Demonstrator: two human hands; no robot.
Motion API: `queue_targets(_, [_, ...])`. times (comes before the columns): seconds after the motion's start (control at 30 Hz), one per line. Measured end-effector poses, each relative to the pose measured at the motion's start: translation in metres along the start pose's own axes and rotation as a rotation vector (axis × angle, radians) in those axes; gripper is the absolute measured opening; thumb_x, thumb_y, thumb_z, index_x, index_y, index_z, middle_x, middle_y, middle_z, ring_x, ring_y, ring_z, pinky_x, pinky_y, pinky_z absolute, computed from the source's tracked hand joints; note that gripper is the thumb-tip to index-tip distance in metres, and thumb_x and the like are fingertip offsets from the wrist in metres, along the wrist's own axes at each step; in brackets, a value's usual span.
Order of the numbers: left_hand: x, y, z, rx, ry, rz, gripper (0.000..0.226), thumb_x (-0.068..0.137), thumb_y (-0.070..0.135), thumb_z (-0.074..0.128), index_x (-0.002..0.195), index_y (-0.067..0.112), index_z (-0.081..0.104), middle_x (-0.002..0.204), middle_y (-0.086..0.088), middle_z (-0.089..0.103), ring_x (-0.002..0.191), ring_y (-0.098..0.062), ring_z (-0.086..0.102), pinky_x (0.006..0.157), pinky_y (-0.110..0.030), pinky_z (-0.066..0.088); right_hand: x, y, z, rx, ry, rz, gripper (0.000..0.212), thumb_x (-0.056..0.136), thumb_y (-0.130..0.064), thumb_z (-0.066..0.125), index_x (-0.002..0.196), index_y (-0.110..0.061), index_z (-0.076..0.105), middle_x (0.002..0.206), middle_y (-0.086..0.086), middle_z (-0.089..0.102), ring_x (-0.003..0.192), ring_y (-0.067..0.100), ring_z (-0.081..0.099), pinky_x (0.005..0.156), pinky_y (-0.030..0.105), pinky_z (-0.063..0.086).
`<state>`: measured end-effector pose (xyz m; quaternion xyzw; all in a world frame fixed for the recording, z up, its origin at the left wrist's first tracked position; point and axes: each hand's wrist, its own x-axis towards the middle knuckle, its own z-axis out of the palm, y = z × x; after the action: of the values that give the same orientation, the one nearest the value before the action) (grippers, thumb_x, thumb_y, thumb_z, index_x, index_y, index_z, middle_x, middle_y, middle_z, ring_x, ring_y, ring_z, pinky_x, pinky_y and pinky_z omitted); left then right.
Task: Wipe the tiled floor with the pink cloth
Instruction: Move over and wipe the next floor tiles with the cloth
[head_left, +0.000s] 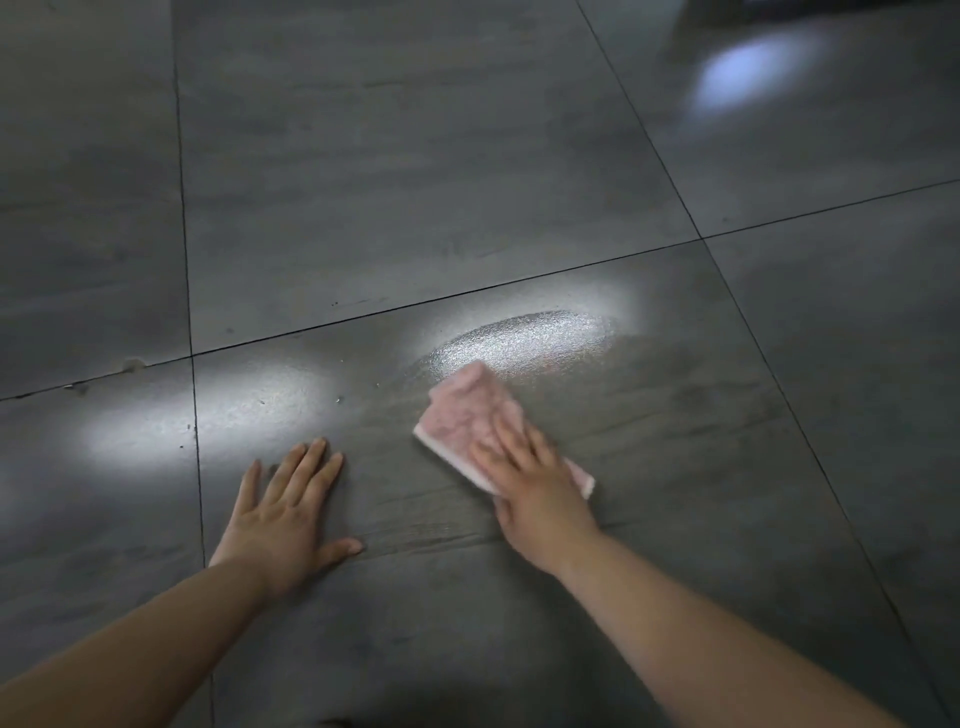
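The pink cloth (465, 413), folded into a thick pad, lies flat on the dark grey tiled floor (415, 182). My right hand (530, 488) presses down on its near half, fingers spread over the fabric. My left hand (291, 509) rests palm-down on the same tile to the left of the cloth, fingers apart and holding nothing. A wet, glistening patch (524, 340) shines just beyond the cloth's far edge.
Dark grout lines (187, 260) divide the large tiles. Small specks of dirt (340, 399) lie between my hands. Bright light reflections (748, 73) fall on the floor at the left and far right. A chipped spot (132, 365) marks the tile joint at left.
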<state>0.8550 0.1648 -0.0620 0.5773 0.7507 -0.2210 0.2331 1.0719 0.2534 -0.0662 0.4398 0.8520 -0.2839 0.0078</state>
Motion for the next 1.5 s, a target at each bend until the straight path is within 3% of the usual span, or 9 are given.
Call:
queue_targets(0.13, [-0.007,0.006,-0.005,-0.013,-0.026,-0.032,0.087,0.083,0.061,0.036,0.143,0.022,-0.012,0.155,0.002,-0.018,0.144,-0.013,-0.015,0.116,-0.045,-0.013,-0.014,0.002,-0.012,-0.194,-0.365,-0.073,0.066,0.091,-0.009,0.04,0.145,-0.031,0.009,0.156,-0.004,-0.013,0.144,0.024,-0.006,0.116,0.044,0.013])
queue_targets(0.27, [-0.028,0.002,-0.025,0.028,0.003,0.022,0.075,0.088,0.057,0.027,0.144,0.024,-0.009,0.156,0.001,-0.015,0.144,-0.015,-0.015,0.116,-0.043,-0.013,-0.031,0.016,-0.021,-0.475,-0.237,-0.068,0.081,0.033,-0.043,0.085,0.111,-0.035,0.063,0.124,-0.006,0.063,0.099,0.023,0.068,0.063,0.03,0.058])
queue_targets(0.5, [-0.142,-0.073,-0.067,-0.069,0.234,-0.037,0.067,0.068,0.054,0.025,0.111,0.02,0.064,0.122,-0.002,0.065,0.11,-0.015,0.063,0.103,-0.026,0.022,-0.035,-0.006,-0.024,-0.321,-0.281,-0.016,0.066,0.088,-0.012,0.045,0.143,-0.027,0.011,0.156,-0.006,-0.006,0.141,0.029,0.012,0.113,0.039,0.025])
queue_targets(0.67, [-0.141,-0.119,0.01,-0.347,0.118,-0.309,0.064,0.089,0.049,0.035,0.144,0.027,0.01,0.157,0.001,0.003,0.145,-0.015,0.007,0.118,-0.029,0.001,-0.031,-0.01,0.008,-0.36,-0.158,-0.004,0.058,0.061,-0.011,0.06,0.117,-0.003,0.047,0.125,0.022,0.056,0.099,0.047,0.057,0.063,0.05,0.057])
queue_targets(0.8, [-0.129,-0.163,0.063,-0.389,0.068,-0.38,0.067,0.091,0.042,0.04,0.144,0.027,0.002,0.157,0.001,-0.005,0.145,-0.016,-0.002,0.119,-0.032,-0.001,-0.026,-0.022,0.021,-0.412,0.047,-0.086,0.063,0.059,0.004,0.052,0.121,-0.003,0.04,0.121,0.024,0.047,0.109,0.04,0.046,0.102,0.039,0.038])
queue_targets(0.97, [-0.124,-0.194,0.084,-0.623,0.124,-0.519,0.071,0.089,0.046,0.042,0.144,0.025,0.004,0.157,-0.002,-0.002,0.145,-0.02,0.0,0.119,-0.037,0.003,-0.018,-0.092,0.028,-0.377,-0.321,0.007,0.075,0.087,-0.007,0.047,0.146,-0.014,0.001,0.15,-0.006,-0.003,0.138,0.033,0.022,0.111,0.035,0.028])
queue_targets(1.13, [-0.1,-0.21,0.092,-0.698,0.129,-0.534,0.077,0.086,0.054,0.04,0.144,0.026,-0.002,0.157,-0.003,-0.009,0.145,-0.02,-0.011,0.118,-0.043,-0.003,-0.006,-0.171,0.099,-0.468,-0.268,-0.333,0.076,0.047,-0.032,0.078,0.115,-0.027,0.045,0.118,0.005,0.067,0.093,0.033,0.069,0.072,0.033,0.056])
queue_targets(1.3, [-0.088,-0.203,0.107,-0.715,0.152,-0.574,0.083,0.084,0.06,0.036,0.143,0.026,-0.011,0.155,-0.003,-0.019,0.142,-0.02,-0.022,0.116,-0.044,-0.014,0.022,-0.17,0.115,-0.48,-0.128,-0.543,0.037,0.079,-0.029,0.037,0.115,-0.027,0.046,0.127,0.0,0.056,0.108,0.026,0.057,0.095,0.037,0.041])
queue_targets(1.5, [-0.086,-0.203,0.108,-0.727,0.161,-0.596,0.083,0.084,0.059,0.036,0.143,0.027,-0.011,0.155,-0.002,-0.02,0.142,-0.02,-0.023,0.115,-0.044,-0.016,0.056,-0.098,0.047,-0.176,0.233,0.313,0.063,0.08,-0.032,0.028,0.137,-0.008,0.036,0.147,0.026,0.029,0.131,0.046,0.033,0.108,0.052,0.029])
